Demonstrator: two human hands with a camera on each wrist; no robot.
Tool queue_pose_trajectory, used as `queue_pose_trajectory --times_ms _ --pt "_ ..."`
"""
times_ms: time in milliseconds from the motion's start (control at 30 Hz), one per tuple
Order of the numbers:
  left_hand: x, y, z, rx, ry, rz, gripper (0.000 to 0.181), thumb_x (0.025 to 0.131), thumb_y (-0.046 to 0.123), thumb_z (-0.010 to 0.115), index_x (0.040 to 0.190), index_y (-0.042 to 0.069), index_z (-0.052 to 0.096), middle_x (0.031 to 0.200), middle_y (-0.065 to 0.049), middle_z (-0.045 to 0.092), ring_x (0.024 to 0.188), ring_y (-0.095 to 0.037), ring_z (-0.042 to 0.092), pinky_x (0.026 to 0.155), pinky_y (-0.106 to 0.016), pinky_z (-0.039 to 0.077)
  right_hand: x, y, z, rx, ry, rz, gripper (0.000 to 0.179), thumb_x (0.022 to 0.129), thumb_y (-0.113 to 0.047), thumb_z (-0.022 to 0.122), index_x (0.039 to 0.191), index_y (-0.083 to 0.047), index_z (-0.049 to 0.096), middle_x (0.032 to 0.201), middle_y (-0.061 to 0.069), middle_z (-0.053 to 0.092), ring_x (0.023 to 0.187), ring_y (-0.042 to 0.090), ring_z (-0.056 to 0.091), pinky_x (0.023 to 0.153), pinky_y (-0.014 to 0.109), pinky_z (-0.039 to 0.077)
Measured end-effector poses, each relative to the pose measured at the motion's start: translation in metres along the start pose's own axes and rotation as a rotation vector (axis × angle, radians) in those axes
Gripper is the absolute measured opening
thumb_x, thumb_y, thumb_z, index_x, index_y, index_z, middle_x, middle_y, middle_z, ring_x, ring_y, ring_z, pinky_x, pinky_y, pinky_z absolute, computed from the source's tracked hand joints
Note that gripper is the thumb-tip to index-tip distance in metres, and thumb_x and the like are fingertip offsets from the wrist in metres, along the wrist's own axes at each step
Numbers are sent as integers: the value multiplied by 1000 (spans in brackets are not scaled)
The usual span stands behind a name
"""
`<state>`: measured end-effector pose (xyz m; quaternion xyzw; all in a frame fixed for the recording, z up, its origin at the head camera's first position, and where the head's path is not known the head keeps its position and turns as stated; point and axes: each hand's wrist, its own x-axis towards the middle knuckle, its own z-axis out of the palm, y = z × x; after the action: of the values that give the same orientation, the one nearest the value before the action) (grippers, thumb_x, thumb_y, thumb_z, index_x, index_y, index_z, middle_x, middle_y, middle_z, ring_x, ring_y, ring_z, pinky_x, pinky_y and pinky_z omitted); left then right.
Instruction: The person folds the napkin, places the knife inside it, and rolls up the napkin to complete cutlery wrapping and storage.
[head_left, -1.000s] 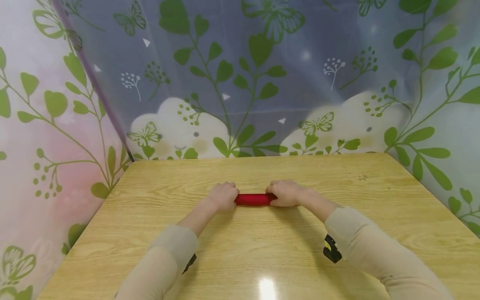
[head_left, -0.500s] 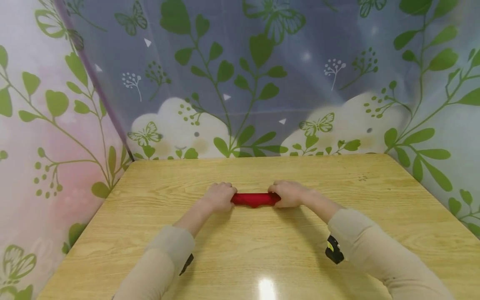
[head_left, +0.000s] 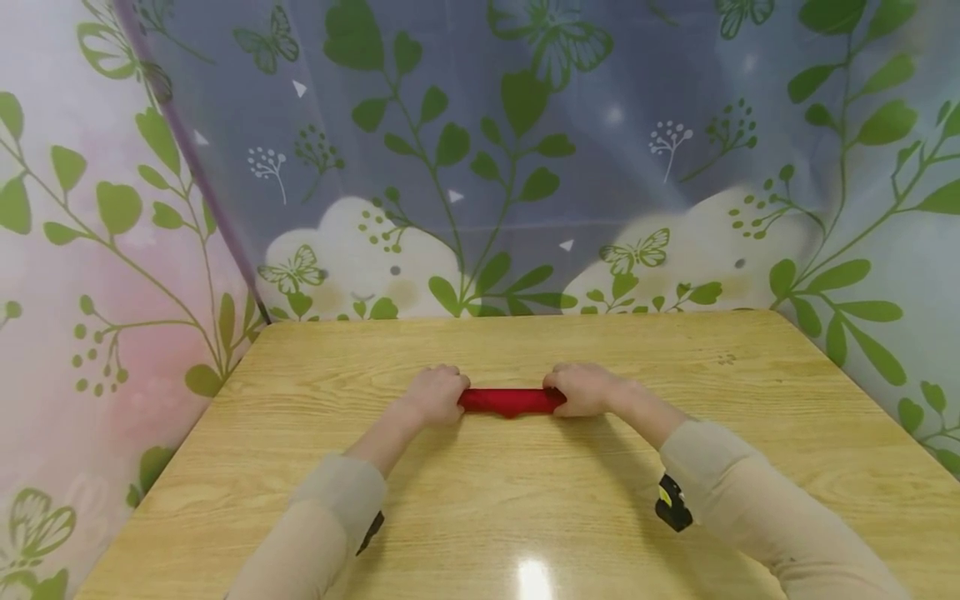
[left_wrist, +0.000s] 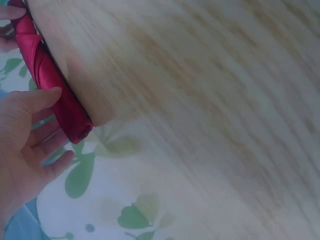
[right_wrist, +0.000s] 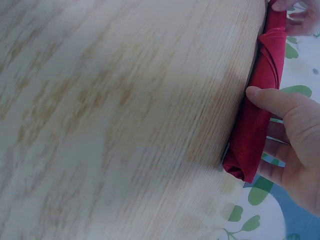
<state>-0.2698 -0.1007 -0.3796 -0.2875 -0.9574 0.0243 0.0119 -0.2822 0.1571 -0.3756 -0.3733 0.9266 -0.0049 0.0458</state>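
A red, shiny cloth (head_left: 510, 402), rolled into a tube, lies crosswise on the wooden table in the head view. My left hand (head_left: 437, 394) pinches its left end, thumb in front and fingers behind. The other end is pinched the same way by my right hand (head_left: 588, 389). Diagonal folds and a spiral open end show on the cloth roll (right_wrist: 255, 110) in the right wrist view. From the left wrist, the roll (left_wrist: 52, 75) appears with its end by the left thumb. A small pointed flap hangs at the middle of its near edge.
The wood-grain table (head_left: 495, 500) runs back to a printed curtain (head_left: 525, 167) with leaves, butterflies and clouds. Similar printed fabric (head_left: 112, 250) closes off the left side. A black wrist device (head_left: 672, 502) sits under the right sleeve.
Both hands have slid slightly apart, left hand leftward and right hand rightward, so more of the cloth roll shows between them. The pointed flap has appeared on its near edge.
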Motion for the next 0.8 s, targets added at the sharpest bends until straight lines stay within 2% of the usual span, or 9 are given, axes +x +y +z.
queue_pose_trajectory --times_ms 333,567,667,800 --pt "1 -4 0 4 -10 2 15 79 13 67 93 7 64 85 -5 57 84 -23 55 75 -41 45 -2 5 2 -5 16 22 31 78 -23 73 101 -6 63 90 3 57 81 20 58 74 36 47" --pt "1 -10 4 -24 -34 -20 35 82 23 68 111 5 62 103 -9 60 98 -28 55 86 -45 43 -5 7 0 37 2 36 47 81 -26 71 116 1 58 104 11 59 95 26 59 83 39 46" --pt "-1 -14 6 -27 -8 -11 37 84 25 67 113 4 62 106 -11 61 100 -28 57 86 -43 44 -8 10 -1 96 20 49 52 82 -29 70 120 3 55 109 13 59 99 27 59 84 39 46" --pt "-5 -19 1 -29 89 1 31 84 23 67 106 2 64 100 -12 64 94 -28 61 79 -40 49 -13 16 -6 135 69 71 50 85 -32 66 120 3 56 107 13 59 97 27 59 82 39 47"
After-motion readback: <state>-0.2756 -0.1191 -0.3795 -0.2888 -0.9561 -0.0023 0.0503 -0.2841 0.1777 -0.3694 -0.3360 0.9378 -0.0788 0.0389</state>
